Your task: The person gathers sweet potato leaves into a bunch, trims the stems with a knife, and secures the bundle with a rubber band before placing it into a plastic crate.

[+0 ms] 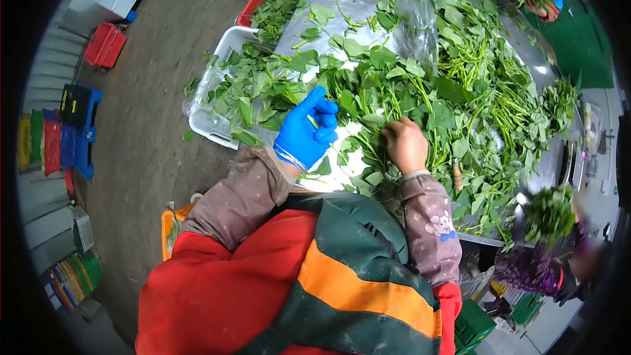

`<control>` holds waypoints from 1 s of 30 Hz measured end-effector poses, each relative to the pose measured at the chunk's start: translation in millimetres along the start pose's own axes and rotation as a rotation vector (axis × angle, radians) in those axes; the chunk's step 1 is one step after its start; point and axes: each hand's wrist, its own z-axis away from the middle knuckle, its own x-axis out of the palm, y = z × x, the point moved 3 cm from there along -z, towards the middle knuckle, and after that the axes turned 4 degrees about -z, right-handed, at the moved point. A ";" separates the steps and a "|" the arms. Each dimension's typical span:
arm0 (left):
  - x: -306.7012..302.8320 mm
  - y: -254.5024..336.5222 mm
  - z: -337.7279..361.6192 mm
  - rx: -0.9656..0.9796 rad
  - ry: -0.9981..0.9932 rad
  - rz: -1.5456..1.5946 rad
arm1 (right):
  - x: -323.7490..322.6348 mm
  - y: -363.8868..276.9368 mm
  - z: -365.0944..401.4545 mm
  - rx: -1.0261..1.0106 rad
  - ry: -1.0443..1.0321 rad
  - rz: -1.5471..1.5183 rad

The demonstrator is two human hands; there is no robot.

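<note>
My left hand [307, 130], in a blue glove, is held over the near edge of the greens with its fingers curled in. A short pale piece of stem shows between its fingers; the rest is hidden. My bare right hand [405, 146] is closed at the fingertips on stems in the heap of leafy greens [453, 89]. Just right of that hand, a wooden handle [457, 175] sticks out of the leaves; what it belongs to is covered. To the left of my gloved hand stands a white basket [209, 133] with leafy greens and clear plastic in it.
A red crate [248, 10] of greens stands behind the white basket. Clear plastic [416, 23] lies on the metal table [315, 1]. Across it are a co-worker's hands [537, 8]; at right another person [532, 268] is near a bunch of greens [550, 213]. An orange crate [167, 231] is left of me.
</note>
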 end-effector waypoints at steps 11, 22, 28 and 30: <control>-7.7 -58.3 -27.8 0.039 0.086 -0.667 | -30.7 0.4 24.4 0.306 0.150 -1.108; 33.2 -14.9 -52.7 0.291 0.127 -0.735 | -33.4 1.2 60.6 0.183 -0.182 -0.787; 37.4 37.3 -17.9 0.328 0.032 -0.846 | -53.7 -11.5 66.0 -0.286 -0.234 -0.439; 37.1 30.6 -9.1 0.262 0.031 -0.884 | -62.8 -15.7 54.6 -0.020 -0.138 -0.636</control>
